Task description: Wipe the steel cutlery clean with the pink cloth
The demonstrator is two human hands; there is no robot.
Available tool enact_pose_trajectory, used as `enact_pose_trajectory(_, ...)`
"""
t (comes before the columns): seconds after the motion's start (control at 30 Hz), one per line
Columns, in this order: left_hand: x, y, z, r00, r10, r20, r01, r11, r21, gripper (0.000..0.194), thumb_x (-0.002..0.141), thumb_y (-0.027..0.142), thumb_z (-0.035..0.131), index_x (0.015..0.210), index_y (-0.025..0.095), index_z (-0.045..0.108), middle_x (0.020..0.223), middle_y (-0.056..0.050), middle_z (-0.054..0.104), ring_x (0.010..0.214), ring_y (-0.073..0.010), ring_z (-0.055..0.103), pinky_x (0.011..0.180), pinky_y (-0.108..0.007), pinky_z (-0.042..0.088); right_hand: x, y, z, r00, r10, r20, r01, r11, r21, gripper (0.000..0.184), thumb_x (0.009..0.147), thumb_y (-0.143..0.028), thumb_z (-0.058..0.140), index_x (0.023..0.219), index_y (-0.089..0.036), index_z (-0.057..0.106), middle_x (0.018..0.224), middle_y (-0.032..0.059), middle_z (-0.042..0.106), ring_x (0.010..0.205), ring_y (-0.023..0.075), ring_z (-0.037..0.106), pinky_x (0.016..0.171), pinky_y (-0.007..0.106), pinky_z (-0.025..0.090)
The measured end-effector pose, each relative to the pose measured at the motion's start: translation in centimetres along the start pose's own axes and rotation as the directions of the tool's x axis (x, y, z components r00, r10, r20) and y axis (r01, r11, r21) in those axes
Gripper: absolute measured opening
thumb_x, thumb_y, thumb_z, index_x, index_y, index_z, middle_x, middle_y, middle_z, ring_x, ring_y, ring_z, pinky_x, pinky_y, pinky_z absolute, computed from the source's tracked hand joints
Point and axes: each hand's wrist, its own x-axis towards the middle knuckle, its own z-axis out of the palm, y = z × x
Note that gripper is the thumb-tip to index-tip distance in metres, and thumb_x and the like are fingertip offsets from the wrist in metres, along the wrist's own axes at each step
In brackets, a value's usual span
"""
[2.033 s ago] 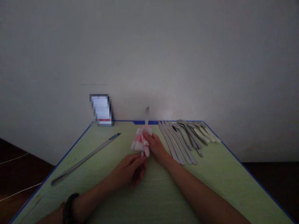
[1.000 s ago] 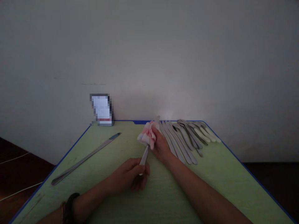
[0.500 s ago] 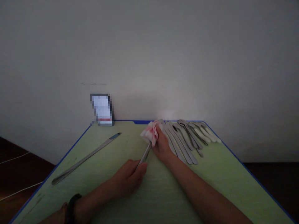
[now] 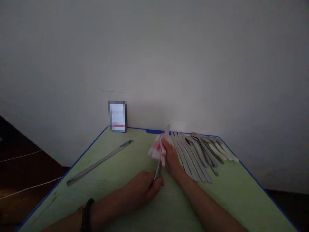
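My left hand (image 4: 151, 187) is closed around the handle of a metal table knife (image 4: 157, 171), held slanting away from me above the table. A pink and white cloth (image 4: 156, 149) is wrapped around the knife's middle, and my right hand (image 4: 171, 158) grips it there. The blade tip sticks out beyond the cloth, towards the wall. Another table knife (image 4: 98, 163) lies by itself on the left side of the table. Right of my right hand, several table knives (image 4: 193, 161) lie side by side.
Spoons and forks (image 4: 205, 145) lie beyond the knives, along with several white-handled pieces (image 4: 223, 152) at the right edge. A lit, blurred screen (image 4: 117, 116) stands at the back left against the wall (image 4: 154, 58). The green table (image 4: 116, 199) has a blue rim.
The cloth has slid down the knife towards my left hand, so the blade tip now shows past it. My view has turned slightly, shifting everything to the right.
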Motion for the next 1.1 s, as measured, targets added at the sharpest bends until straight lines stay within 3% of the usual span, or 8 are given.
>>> enact_pose_trajectory(0.17, 0.1, -0.5, -0.4, 0.995, 0.089, -0.043, -0.071, 0.948, 0.309, 0.030, 0.093, 0.030, 0.032, 0.078, 0.017, 0.055, 0.066, -0.003, 0.058, 0.056, -0.0144, 0.050, 0.058, -0.027, 0.036, -0.7, -2.2, 0.6, 0.985, -0.168, -0.047, 0.163, 0.982, -0.091, 0.037, 0.074, -0.051, 0.059, 0.057, -0.019, 0.050, 0.052, -0.0036, 0.045, 0.047, 0.0095, 0.039, 0.046, 0.023, 0.035)
enact_pose_trajectory(0.37, 0.3, -1.0, -0.9, 0.961, 0.272, -0.054, -0.230, 0.891, 0.391, 0.030, 0.093, 0.028, 0.038, 0.071, 0.017, 0.055, 0.072, -0.002, 0.058, 0.066, -0.0137, 0.053, 0.063, -0.024, 0.038, -2.1, -7.2, 2.1, 0.958, -0.288, 0.010, 0.285, 0.943, -0.171, 0.048, 0.083, -0.064, 0.043, 0.074, -0.019, 0.053, 0.044, -0.0077, 0.040, 0.029, 0.0072, 0.031, 0.027, 0.021, 0.023)
enact_pose_trajectory(0.57, 0.8, -1.7, -0.7, 0.950, 0.278, -0.142, -0.215, 0.913, 0.346, 0.027, 0.095, 0.029, 0.043, 0.079, 0.016, 0.061, 0.086, -0.005, 0.060, 0.084, -0.0166, 0.053, 0.078, -0.026, 0.042, -3.5, -11.0, 2.7, 0.827, -0.524, 0.205, 0.562, 0.773, -0.293, 0.039, 0.088, -0.053, 0.048, 0.099, -0.018, 0.061, 0.048, -0.0051, 0.050, 0.036, 0.0095, 0.043, 0.035, 0.021, 0.035)
enact_pose_trajectory(0.67, 0.9, -1.9, -0.8, 0.953, 0.277, -0.119, -0.224, 0.914, 0.339, 0.027, 0.096, 0.030, 0.043, 0.083, 0.016, 0.062, 0.089, -0.006, 0.061, 0.091, -0.0187, 0.052, 0.086, -0.030, 0.041, -3.6, -11.8, 2.7, 0.768, -0.616, 0.174, 0.636, 0.707, -0.309, 0.039, 0.090, -0.052, 0.044, 0.098, -0.020, 0.063, 0.050, -0.0024, 0.052, 0.042, 0.0122, 0.049, 0.041, 0.023, 0.039)
enact_pose_trajectory(0.73, 0.9, -1.7, -0.9, 0.965, 0.243, -0.099, -0.192, 0.911, 0.366, 0.027, 0.096, 0.030, 0.043, 0.084, 0.015, 0.062, 0.091, -0.006, 0.062, 0.091, -0.0198, 0.052, 0.086, -0.032, 0.042, -3.5, -11.8, 2.7, 0.749, -0.650, 0.129, 0.652, 0.687, -0.322, 0.038, 0.089, -0.053, 0.044, 0.093, -0.020, 0.064, 0.049, -0.0016, 0.052, 0.044, 0.0131, 0.049, 0.042, 0.023, 0.038)
enact_pose_trajectory(0.83, 0.9, -1.3, -0.9, 0.981, 0.180, -0.069, -0.137, 0.904, 0.405, 0.025, 0.096, 0.029, 0.044, 0.088, 0.014, 0.063, 0.095, -0.007, 0.063, 0.092, -0.0214, 0.054, 0.085, -0.035, 0.043, -3.4, -10.8, 2.5, 0.774, -0.624, 0.109, 0.621, 0.712, -0.328, 0.041, 0.089, -0.055, 0.044, 0.081, -0.020, 0.063, 0.045, -0.0025, 0.047, 0.041, 0.0128, 0.046, 0.040, 0.024, 0.035)
enact_pose_trajectory(1.1, 1.2, -1.4, -0.8, 0.990, 0.097, -0.107, -0.052, 0.932, 0.359, 0.022, 0.095, 0.026, 0.043, 0.097, 0.016, 0.063, 0.102, -0.009, 0.065, 0.096, -0.0237, 0.058, 0.088, -0.036, 0.043, -2.6, -4.4, 2.5, 0.834, -0.531, 0.151, 0.544, 0.749, -0.379, 0.045, 0.086, -0.057, 0.045, 0.063, -0.020, 0.057, 0.046, -0.0015, 0.046, 0.047, 0.0143, 0.045, 0.045, 0.025, 0.033)
